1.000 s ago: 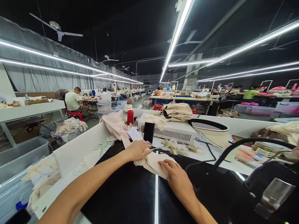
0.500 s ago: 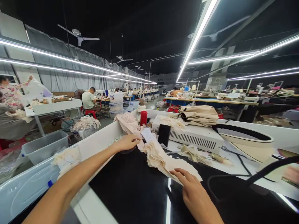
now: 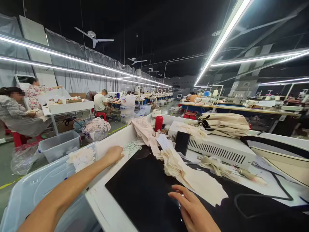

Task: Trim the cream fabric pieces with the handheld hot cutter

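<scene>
My left hand (image 3: 114, 156) is at the white side wall of the table, beside a tangle of pale green cord (image 3: 132, 146). Its fingers point away and are blurred, so I cannot make out whether they hold anything. Over the glossy black panel (image 3: 142, 187), my right hand (image 3: 190, 204) has its fingers spread and holds nothing. Just beyond it lies a fanned stack of cream fabric pieces (image 3: 183, 170), apart from the fingertips. A pale pink cloth (image 3: 145, 130) is draped at the table's far left corner.
Behind the stack are a black phone-like slab (image 3: 182, 142), a red thread spool (image 3: 158, 123) and a white vented box (image 3: 222, 149) bearing folded beige fabric (image 3: 224, 124). A blue-lidded bin (image 3: 36, 193) with cream scraps (image 3: 82, 158) stands left. Several people sit at work farther off.
My left hand has moved left, from the cloth pieces to the side wall. The right hand has come off the fabric stack's near edge. The view has turned left.
</scene>
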Motion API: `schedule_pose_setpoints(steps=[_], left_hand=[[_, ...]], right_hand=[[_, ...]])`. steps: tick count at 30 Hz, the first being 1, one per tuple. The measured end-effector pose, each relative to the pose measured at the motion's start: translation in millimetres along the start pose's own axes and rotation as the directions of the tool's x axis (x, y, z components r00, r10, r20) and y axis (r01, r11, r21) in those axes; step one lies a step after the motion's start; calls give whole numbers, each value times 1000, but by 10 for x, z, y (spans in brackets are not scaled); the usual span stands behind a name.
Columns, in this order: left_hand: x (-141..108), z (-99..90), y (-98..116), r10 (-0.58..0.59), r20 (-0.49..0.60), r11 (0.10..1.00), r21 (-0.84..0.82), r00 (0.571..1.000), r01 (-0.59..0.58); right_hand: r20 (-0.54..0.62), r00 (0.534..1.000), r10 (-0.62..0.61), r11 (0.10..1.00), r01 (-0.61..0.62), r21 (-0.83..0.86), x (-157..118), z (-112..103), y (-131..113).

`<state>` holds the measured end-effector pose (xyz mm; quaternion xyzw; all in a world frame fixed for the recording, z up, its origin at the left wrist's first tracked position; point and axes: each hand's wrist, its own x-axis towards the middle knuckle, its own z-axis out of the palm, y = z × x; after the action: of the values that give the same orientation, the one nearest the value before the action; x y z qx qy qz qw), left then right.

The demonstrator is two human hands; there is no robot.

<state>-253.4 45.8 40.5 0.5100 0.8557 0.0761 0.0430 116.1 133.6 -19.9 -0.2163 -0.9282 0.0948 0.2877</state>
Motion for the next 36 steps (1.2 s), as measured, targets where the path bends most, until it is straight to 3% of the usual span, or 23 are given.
schedule_pose_setpoints(steps=[5,11,13,17,20,25,28,31,34,36], left_hand=[[-63,10,9,37,-60,999,18,998,-36],[-412,-311,162,163,-216,986,12,963,-164],[-576,-405,281,213,-266,976,5,940,-219],[-937,-435,603,347,-294,931,-6,891,-364],[-1208,-367,844,450,-275,880,-28,850,-475],[-1493,-336,1058,533,-280,798,-145,798,-584],[-1484,-381,1053,496,-311,767,-280,811,-577],[-1414,-370,978,403,-321,739,-438,857,-511],[-1438,-227,886,346,-230,681,-605,910,-412],[-1543,-75,843,377,-90,608,-727,922,-319]], right_hand=[[33,999,-27,999,25,45,-53,-58,-93],[63,994,93,947,-108,303,16,-13,-332],[112,974,199,872,-228,434,66,55,-469],[227,868,441,614,-476,630,151,220,-782],[179,835,520,496,-466,733,210,255,-960],[143,844,517,445,-407,797,210,52,-1058],[222,839,497,376,-439,816,93,-104,-1122],[312,812,494,288,-491,822,-73,-230,-1265],[395,724,565,60,-514,856,-210,-359,-1441],[442,649,619,-114,-483,868,-262,-448,-1538]])
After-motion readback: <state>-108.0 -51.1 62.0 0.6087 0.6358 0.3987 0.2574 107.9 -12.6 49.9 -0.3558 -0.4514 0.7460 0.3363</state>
